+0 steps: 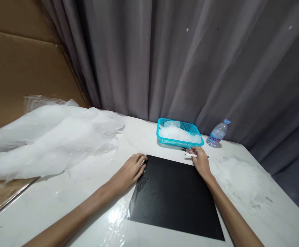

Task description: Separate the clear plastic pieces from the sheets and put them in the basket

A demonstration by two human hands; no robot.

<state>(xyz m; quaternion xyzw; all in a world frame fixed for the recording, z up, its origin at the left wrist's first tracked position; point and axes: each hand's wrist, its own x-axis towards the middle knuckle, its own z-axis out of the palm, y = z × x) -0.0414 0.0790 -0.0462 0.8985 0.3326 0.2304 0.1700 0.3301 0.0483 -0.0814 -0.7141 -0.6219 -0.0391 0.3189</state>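
Thin black, nearly square sheet [175,195] lies flat on the white bench [61,202] before me. It has no marked long axis and sits turned slightly clockwise. Clear film [128,202] wrinkles loose at its left edge, the rest looks untouched: early stage, I judge. My left hand [130,171] rests on the far-left corner, grip released. My right hand [200,161] pinches a small white strip [189,155], lying left-right, at the far-right corner.

One black mat [175,195], one blue basket [179,141], one bottle [217,134], one white strip [189,155].
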